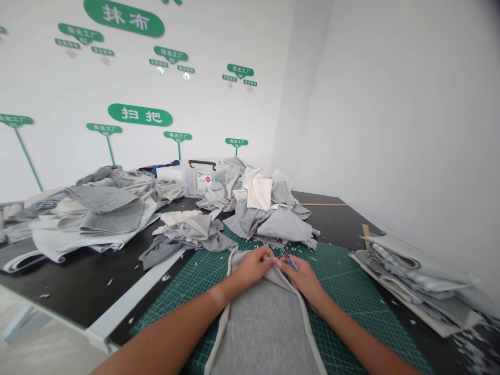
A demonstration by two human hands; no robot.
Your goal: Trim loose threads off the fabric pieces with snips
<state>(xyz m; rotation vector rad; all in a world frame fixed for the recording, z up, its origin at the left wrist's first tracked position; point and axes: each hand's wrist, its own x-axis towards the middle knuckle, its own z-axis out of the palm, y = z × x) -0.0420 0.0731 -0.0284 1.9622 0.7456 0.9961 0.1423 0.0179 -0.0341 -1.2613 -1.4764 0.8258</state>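
A long grey cloth with a pale rolled edge lies over the green cutting mat and runs toward me. At its far edge my left hand pinches the fabric between thumb and fingers. Close beside it on the right, my right hand holds a small blue-handled cutting tool, its metal tips pointing up and left. The fingertips of both hands nearly meet at the cloth's edge. Whether the right fingertips also grip the fabric is hard to tell.
Beyond the mat are a small cloth heap and a larger one. A clear plastic box stands behind. Large cloths spread at left on the black table; folded cloths are stacked at right. Scraps lie scattered about.
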